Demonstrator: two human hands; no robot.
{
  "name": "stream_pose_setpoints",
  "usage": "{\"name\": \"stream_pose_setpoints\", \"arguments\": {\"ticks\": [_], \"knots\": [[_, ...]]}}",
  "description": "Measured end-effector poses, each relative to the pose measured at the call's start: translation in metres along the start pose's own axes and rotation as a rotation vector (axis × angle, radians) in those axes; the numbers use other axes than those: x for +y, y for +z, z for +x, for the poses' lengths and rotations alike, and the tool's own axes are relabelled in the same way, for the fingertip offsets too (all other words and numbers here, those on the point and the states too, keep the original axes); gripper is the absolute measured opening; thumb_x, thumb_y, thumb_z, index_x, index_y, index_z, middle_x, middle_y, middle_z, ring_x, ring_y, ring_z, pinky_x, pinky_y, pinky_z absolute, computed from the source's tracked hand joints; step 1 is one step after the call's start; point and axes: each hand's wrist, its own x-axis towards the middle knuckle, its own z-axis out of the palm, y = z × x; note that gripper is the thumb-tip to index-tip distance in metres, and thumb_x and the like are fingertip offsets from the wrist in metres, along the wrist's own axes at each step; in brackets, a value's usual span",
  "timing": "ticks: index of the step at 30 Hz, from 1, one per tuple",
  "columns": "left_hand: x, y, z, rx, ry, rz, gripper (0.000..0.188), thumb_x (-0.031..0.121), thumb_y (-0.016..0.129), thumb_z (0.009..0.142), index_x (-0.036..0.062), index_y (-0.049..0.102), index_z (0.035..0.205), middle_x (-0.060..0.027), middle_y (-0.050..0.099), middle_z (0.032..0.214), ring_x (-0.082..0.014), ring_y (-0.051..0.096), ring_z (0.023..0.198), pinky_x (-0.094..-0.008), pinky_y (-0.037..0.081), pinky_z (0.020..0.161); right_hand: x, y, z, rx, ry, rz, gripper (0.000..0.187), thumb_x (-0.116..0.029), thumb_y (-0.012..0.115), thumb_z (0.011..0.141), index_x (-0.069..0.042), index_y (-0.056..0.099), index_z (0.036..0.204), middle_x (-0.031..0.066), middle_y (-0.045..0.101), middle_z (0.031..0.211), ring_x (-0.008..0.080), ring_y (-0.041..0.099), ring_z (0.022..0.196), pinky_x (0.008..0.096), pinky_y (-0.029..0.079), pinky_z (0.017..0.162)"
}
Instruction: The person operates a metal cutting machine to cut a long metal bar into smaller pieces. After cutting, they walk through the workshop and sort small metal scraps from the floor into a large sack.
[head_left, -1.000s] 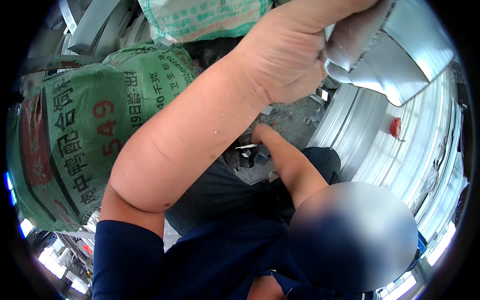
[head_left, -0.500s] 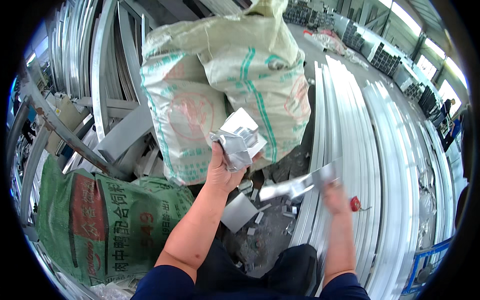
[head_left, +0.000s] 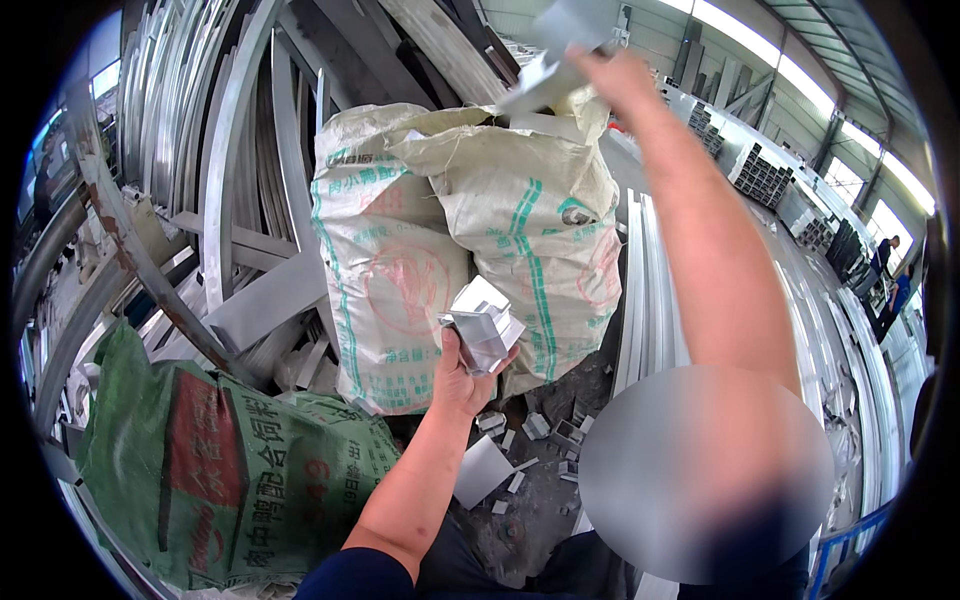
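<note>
My left hand (head_left: 463, 378) is closed around several short silvery metal offcuts (head_left: 484, 325), held upright in front of the white woven sacks (head_left: 400, 250). Reaching far forward, my right hand (head_left: 618, 82) grips a piece of light grey metal profile (head_left: 562, 62), smeared by motion, over the top of the right-hand sack (head_left: 520, 240). Its lower edge is just above the sack's crumpled rim, and I cannot tell whether they touch. The right upper arm is partly hidden by a blurred patch.
A green woven sack (head_left: 270, 480) slumps at the lower left. Small offcuts and a flat metal plate (head_left: 483, 472) litter the floor by my legs. Long silvery bars (head_left: 650, 290) lie on the right; tall metal strips (head_left: 190, 130) lean at the left. Two people (head_left: 893, 290) are far off right.
My right hand has swung up and forward from beside the long bars to above the sacks, carrying its metal piece. The left hand keeps its offcuts. The view has shifted somewhat.
</note>
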Motion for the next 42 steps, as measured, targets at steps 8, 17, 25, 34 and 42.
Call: {"name": "stream_pose_setpoints", "arguments": {"ticks": [8,17,25,34,42], "knots": [[0.017,0.014,-0.002,-0.074,0.092,0.037,0.080,0.068,0.060,0.076,0.0215,0.041,0.139,-0.0047,0.048,0.138,-0.0320,0.045,0.127,-0.0602,0.033,0.102,0.049,0.051,-0.049,-0.269,-0.183,-0.486,0.038,-0.027,0.061,0.079,0.003,0.065,0.102,0.0276,0.064,0.105,0.0367,0.063,0.101,0.0400,0.049,0.089],[0.105,0.124,0.030,-0.268,0.373,0.438,0.072,0.066,0.046,0.089,0.0158,0.037,0.140,-0.0051,0.046,0.138,-0.0263,0.049,0.123,-0.0506,0.043,0.097,0.066,0.017,-0.053,-0.101,0.123,0.036,0.020,-0.010,0.055,0.076,0.007,0.064,0.080,0.0206,0.065,0.074,0.0301,0.065,0.066,0.0387,0.051,0.061],[0.112,0.233,0.218,0.131,-0.043,1.718,0.062,0.050,0.062,0.086,-0.0010,0.056,0.120,-0.0163,0.061,0.117,-0.0262,0.060,0.106,-0.0491,0.046,0.090,0.052,0.012,-0.072,-0.141,0.285,0.419,0.019,-0.012,0.058,0.083,0.007,0.060,0.083,0.0101,0.060,0.068,0.0171,0.060,0.052,0.0298,0.046,0.045],[0.107,0.172,0.197,-0.191,0.214,2.013,0.058,0.030,0.066,0.083,0.0007,0.050,0.130,-0.0199,0.060,0.122,-0.0296,0.057,0.115,-0.0364,0.045,0.096,0.072,0.021,-0.061,0.005,0.439,0.708,0.021,-0.014,0.058,0.087,0.006,0.062,0.091,0.0113,0.062,0.070,0.0195,0.060,0.053,0.0326,0.047,0.046],[0.122,0.123,0.186,-0.045,0.305,2.009,0.064,0.040,0.069,0.082,0.0048,0.050,0.132,-0.0175,0.055,0.131,-0.0312,0.054,0.120,-0.0380,0.042,0.100,0.068,0.024,-0.073,-0.010,0.388,0.680,0.024,-0.020,0.059,0.088,0.004,0.064,0.091,0.0075,0.061,0.071,0.0149,0.058,0.056,0.0307,0.047,0.049]]}}
